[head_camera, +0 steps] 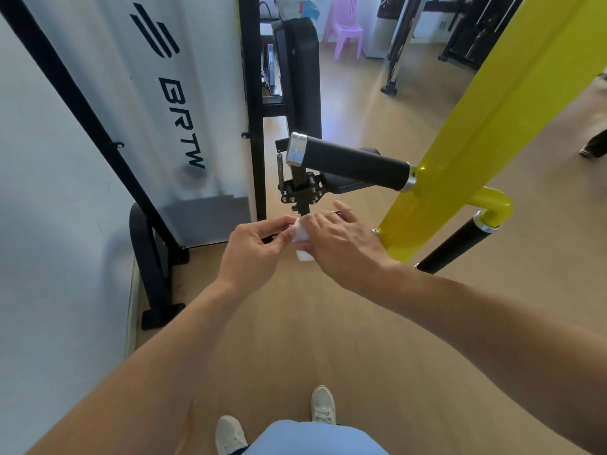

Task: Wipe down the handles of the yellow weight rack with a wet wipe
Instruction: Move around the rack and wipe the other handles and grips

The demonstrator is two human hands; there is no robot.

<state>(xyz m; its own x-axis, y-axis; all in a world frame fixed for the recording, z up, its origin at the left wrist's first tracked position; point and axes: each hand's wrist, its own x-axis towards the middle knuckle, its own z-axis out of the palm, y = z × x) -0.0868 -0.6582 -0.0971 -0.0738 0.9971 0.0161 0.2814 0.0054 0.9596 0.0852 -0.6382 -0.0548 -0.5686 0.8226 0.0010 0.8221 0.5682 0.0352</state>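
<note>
A yellow rack beam (486, 126) slants from the upper right down to the middle. A black padded handle (354, 164) with a silver end cap sticks out from it toward the left. Lower right, a second black handle (456, 244) hangs off a yellow elbow. Below the upper handle, a small white wet wipe (301, 239) is pinched between my left hand (259, 249) and my right hand (338, 244). Both hands are in front of my chest, apart from either handle. Much of the wipe is hidden by my fingers.
A white panel with black lettering in a black frame (164, 103) stands at the left. A black bench and seat mechanism (300, 188) sits behind the handle. A pink plastic chair (345, 26) and other gym machines stand far back. My feet are on a tan wooden floor (295, 339).
</note>
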